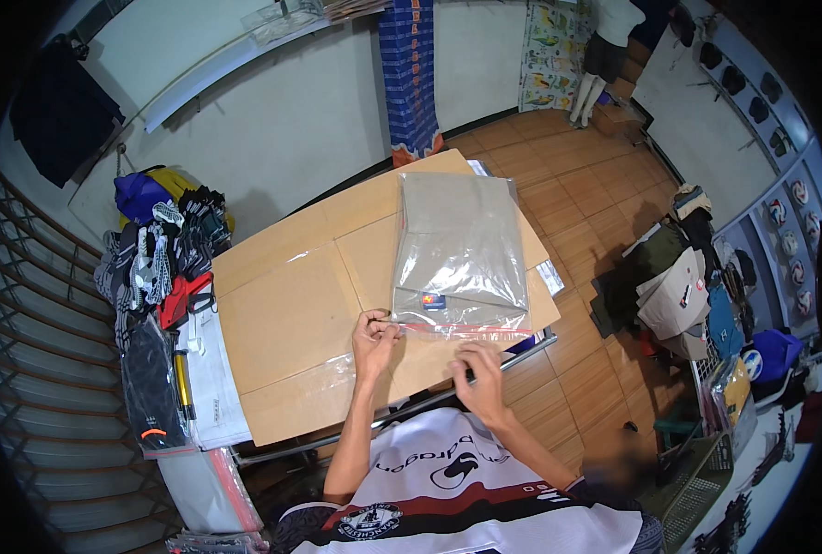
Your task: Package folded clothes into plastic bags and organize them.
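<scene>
A clear plastic zip bag [463,242] lies flat on a cardboard sheet [293,291], with a folded beige garment [452,208] inside it. Through the plastic a small coloured label shows near the bag's lower edge. A red seal strip [466,331] runs along the edge closest to me. My left hand [373,343] pinches the left corner of that edge between thumb and fingers. Just below the strip, toward its right half, is my right hand [480,377] with its fingers curled. Whether its fingertips touch the bag is hard to tell.
Piled socks [155,256], a packed black item [153,381] and a yellow tube [183,384] lie left of the cardboard. A metal rail [411,408] runs along the near table edge. Stacked clothes [674,291] and a green crate [695,492] stand at right.
</scene>
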### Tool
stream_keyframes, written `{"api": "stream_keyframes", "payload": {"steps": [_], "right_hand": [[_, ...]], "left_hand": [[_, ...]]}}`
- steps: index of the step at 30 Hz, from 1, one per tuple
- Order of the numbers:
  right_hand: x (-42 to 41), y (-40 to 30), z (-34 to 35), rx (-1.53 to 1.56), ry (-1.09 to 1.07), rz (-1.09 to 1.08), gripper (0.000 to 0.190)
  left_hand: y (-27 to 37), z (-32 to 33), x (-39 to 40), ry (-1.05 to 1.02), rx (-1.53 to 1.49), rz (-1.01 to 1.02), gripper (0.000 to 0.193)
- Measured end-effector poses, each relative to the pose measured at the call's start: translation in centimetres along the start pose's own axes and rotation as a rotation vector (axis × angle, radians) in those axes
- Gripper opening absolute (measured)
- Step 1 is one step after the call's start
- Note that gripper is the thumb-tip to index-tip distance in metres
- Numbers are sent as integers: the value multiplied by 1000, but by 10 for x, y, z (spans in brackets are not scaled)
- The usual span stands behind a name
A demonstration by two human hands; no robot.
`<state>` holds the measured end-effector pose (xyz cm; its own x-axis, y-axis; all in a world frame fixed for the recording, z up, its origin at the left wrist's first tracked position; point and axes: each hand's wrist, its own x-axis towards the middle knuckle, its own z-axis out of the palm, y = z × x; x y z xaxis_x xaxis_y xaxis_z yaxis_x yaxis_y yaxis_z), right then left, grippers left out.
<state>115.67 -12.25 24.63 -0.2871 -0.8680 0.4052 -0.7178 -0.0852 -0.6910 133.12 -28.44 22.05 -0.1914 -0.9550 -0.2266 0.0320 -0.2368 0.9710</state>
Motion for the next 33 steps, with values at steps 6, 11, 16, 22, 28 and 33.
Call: {"api": "stream_keyframes", "payload": {"steps": [6, 11, 16, 22, 28, 33], "right_hand": [[16, 33, -46, 149, 510, 588, 22], [23, 83, -70, 402, 266, 860, 29], [31, 84, -71, 474, 116, 941, 23], [29, 82, -74, 629, 171, 983, 19], [29, 80, -72, 667, 168, 1040, 20], [34, 71, -72, 662, 112, 1036, 21]], "left_hand": [[8, -1, -3, 0, 4, -60, 30], [10, 2, -5, 19, -9, -55, 31], [5, 1, -6, 9, 2, -16, 29], [-1, 0, -3, 24, -7, 2, 28], [-1, -1, -4, 10, 26, -17, 29], [9, 5, -5, -25, 53, -16, 33]]}}
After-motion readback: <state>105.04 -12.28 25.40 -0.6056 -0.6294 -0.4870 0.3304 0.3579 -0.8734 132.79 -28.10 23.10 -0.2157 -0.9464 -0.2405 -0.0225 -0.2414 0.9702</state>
